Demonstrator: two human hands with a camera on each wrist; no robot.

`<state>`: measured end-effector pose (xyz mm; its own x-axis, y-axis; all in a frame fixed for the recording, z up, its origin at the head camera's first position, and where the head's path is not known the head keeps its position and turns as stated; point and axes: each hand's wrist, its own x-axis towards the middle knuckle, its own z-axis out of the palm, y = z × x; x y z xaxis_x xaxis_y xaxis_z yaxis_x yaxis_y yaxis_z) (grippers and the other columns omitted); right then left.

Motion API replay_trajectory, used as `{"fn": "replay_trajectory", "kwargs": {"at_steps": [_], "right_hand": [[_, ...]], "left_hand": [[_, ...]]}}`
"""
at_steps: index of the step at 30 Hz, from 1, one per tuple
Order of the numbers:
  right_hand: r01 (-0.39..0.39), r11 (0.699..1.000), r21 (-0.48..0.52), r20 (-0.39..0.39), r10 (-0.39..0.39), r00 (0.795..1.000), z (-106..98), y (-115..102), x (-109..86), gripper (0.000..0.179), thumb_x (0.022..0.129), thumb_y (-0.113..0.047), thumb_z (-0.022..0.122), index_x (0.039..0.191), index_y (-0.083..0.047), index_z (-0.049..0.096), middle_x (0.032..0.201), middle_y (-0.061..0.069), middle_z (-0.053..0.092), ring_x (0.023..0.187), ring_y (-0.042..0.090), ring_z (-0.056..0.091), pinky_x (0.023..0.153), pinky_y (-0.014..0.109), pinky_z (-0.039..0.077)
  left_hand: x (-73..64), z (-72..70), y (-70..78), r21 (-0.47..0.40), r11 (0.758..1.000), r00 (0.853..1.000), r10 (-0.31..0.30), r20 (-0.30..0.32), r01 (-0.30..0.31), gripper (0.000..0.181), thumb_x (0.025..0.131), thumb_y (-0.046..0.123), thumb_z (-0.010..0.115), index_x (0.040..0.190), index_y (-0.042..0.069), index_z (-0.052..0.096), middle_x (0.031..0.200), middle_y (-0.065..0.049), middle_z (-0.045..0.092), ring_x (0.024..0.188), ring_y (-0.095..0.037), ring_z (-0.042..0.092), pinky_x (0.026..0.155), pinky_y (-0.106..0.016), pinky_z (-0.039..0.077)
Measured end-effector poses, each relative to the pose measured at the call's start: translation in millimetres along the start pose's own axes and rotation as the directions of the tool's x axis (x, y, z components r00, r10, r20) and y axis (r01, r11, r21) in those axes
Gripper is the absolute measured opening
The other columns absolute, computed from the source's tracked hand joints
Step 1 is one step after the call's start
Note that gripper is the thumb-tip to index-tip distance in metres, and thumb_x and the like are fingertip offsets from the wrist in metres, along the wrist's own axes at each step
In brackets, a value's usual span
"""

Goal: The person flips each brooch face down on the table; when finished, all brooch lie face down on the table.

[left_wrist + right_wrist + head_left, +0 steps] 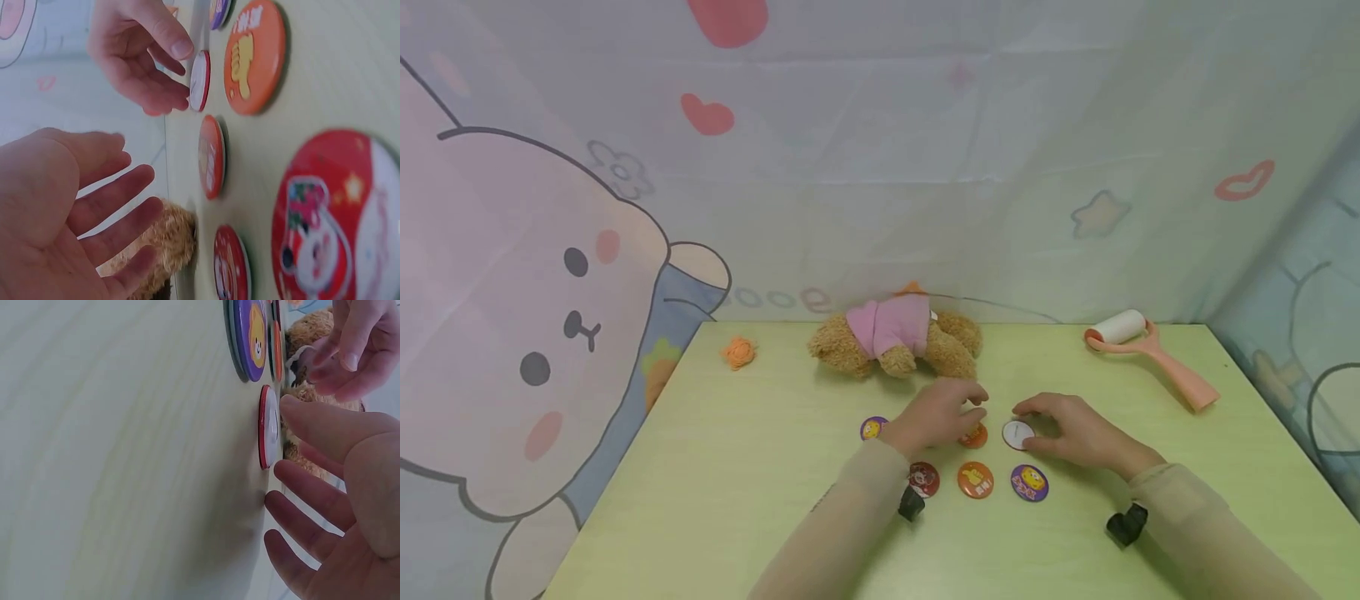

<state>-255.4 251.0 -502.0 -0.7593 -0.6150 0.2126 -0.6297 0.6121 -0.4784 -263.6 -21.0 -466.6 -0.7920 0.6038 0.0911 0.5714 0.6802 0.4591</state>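
Note:
My right hand (1071, 429) is at a round badge with its white back (1018, 435) up, thumb and forefinger on opposite sides; the badge lies flat. In the right wrist view the thumb reaches the badge's edge (269, 428), and the other fingers are loosely extended. My left hand (936, 414) hovers over an orange badge (975, 436), fingers spread and holding nothing. Nearer me lie a red badge (924, 480), an orange thumbs-up badge (975, 480) and a purple badge (1029, 482). The left hand partly covers another purple badge (872, 428). Another red badge (230, 265) shows in the left wrist view.
A brown teddy bear (898, 333) in a pink top lies at the table's back edge. An orange ball of yarn (740, 352) is at the back left. At the back right rests a lint roller (1172, 367). A patterned cloth (880, 167) hangs behind the table.

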Motion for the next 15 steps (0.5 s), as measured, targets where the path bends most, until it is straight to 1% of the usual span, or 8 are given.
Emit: {"fn": "replay_trajectory", "kwargs": {"at_steps": [7,15], "right_hand": [[0.023,1.000,0.002,0.025,-0.023,0.999,-0.9,-7.2,5.9,0.044,0.090,-0.026,0.085,0.126,-0.005,0.072,0.123,0.005,0.074,0.115,0.029,0.069,0.099,0.052,0.055],[0.077,0.996,-0.042,0.057,-0.075,0.996,3.4,-24.3,22.6,0.041,0.093,-0.024,0.081,0.128,-0.004,0.071,0.125,0.005,0.073,0.117,0.028,0.067,0.099,0.052,0.054]], "left_hand": [[-7.6,-5.6,-9.8,0.051,0.999,1.000,0.014,0.005,-0.014,0.030,0.098,0.027,0.074,0.123,0.011,0.074,0.122,0.000,0.075,0.117,-0.017,0.068,0.101,-0.027,0.052],[-16.8,-10.3,-16.6,0.060,0.998,0.999,0.030,0.018,-0.031,0.035,0.097,0.028,0.077,0.126,0.008,0.074,0.123,-0.003,0.076,0.117,-0.019,0.069,0.102,-0.027,0.053]]}}
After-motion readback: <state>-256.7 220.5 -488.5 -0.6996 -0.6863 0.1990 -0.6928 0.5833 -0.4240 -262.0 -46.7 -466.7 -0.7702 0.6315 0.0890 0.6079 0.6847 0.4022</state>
